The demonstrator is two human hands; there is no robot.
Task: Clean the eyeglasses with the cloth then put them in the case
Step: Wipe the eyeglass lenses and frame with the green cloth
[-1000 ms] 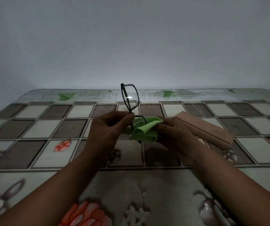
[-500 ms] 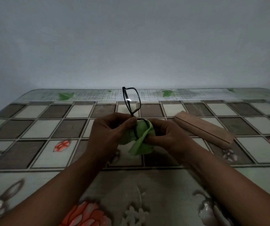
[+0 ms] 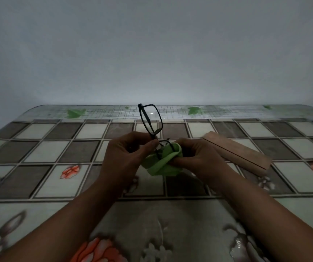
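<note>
The lower lens of the eyeglasses is wrapped in the green cloth and cannot be seen; only a short arc of dark rim shows above the fold. The temples are hard to make out in the dim light. The right end of the tan case lies on the desk, right of and just beyond the hands, with its near left part hidden behind the right hand.

The left hand has its fingers pressed together, pinching the frame near the bridge, so the glasses stand on end above the desk with one lens upright and bare. The right hand's fingers are closed around the cloth, pinching it over the lower lens.

Compared with half a second ago, the cloth is bunched more to the right and hangs lower under the right hand, and the upper lens leans slightly further right. The case has not shifted.
</note>
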